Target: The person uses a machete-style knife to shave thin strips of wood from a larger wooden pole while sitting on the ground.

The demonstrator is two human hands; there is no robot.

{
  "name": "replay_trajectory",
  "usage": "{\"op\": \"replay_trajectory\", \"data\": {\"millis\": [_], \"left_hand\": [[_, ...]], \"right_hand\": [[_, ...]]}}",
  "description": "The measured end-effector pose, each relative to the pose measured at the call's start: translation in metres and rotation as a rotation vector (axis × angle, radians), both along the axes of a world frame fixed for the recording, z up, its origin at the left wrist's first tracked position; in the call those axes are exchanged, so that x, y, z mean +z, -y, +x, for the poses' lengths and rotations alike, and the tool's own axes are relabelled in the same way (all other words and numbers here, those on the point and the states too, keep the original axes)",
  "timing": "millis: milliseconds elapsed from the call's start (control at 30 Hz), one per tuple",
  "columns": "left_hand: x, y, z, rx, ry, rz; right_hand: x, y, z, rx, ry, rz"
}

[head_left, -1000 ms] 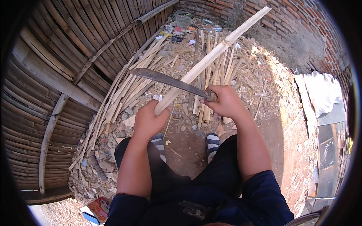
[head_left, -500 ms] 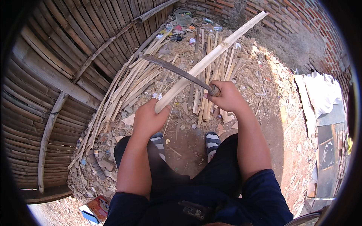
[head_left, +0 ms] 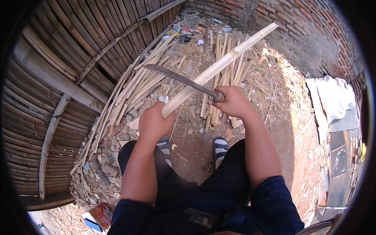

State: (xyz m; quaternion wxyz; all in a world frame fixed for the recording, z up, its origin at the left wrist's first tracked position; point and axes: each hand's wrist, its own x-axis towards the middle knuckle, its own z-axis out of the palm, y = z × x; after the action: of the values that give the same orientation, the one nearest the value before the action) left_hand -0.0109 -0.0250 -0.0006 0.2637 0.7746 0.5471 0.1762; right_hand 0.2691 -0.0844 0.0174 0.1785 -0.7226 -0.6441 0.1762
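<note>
My left hand (head_left: 153, 123) is closed round the near end of a long pale split-bamboo piece (head_left: 221, 65), which slants up to the far right. In my right hand (head_left: 232, 101) is the wooden handle of a machete (head_left: 182, 79). Its dark, slightly curved blade points left and lies across the bamboo piece, a little beyond my left hand. Whether the edge bites into the bamboo cannot be made out.
Thin bamboo strips (head_left: 129, 88) lie along the slatted bamboo wall (head_left: 43, 90) at left. More strips (head_left: 225, 78) lie ahead on rubble-strewn ground. A brick wall (head_left: 309, 27) rises at the far right, with a white sack (head_left: 335, 98) nearer. My feet rest on the dirt below.
The far end of the bamboo piece has dropped, so it slants less steeply. The machete and my right hand have shifted slightly left and nearer. My left hand keeps its hold.
</note>
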Motion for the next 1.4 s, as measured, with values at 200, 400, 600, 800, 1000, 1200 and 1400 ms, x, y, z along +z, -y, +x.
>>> {"op": "replay_trajectory", "data": {"millis": [200,400,600,800,1000,1200,1400], "left_hand": [[-0.003,0.001,0.003,0.001,-0.003,0.031],[-0.016,-0.001,-0.001,-0.023,0.053,0.17],[-0.006,0.001,0.003,0.045,-0.013,0.165],[-0.012,-0.001,0.002,0.029,-0.028,0.253],[-0.008,0.0,0.002,0.044,-0.022,0.301],[-0.011,-0.001,-0.002,0.05,-0.053,0.306],[-0.005,0.001,0.0,0.034,-0.044,0.284]], "right_hand": [[-0.001,0.002,-0.015,0.038,0.002,0.034],[-0.007,-0.003,-0.022,0.162,0.053,-0.022],[0.007,-0.004,0.003,-0.084,-0.14,-0.079],[-0.001,-0.001,-0.021,0.104,0.084,-0.07],[0.008,-0.004,0.004,-0.106,-0.069,-0.164],[0.007,0.001,-0.012,-0.007,0.004,-0.123],[-0.01,0.003,-0.01,0.12,0.127,0.102]]}}
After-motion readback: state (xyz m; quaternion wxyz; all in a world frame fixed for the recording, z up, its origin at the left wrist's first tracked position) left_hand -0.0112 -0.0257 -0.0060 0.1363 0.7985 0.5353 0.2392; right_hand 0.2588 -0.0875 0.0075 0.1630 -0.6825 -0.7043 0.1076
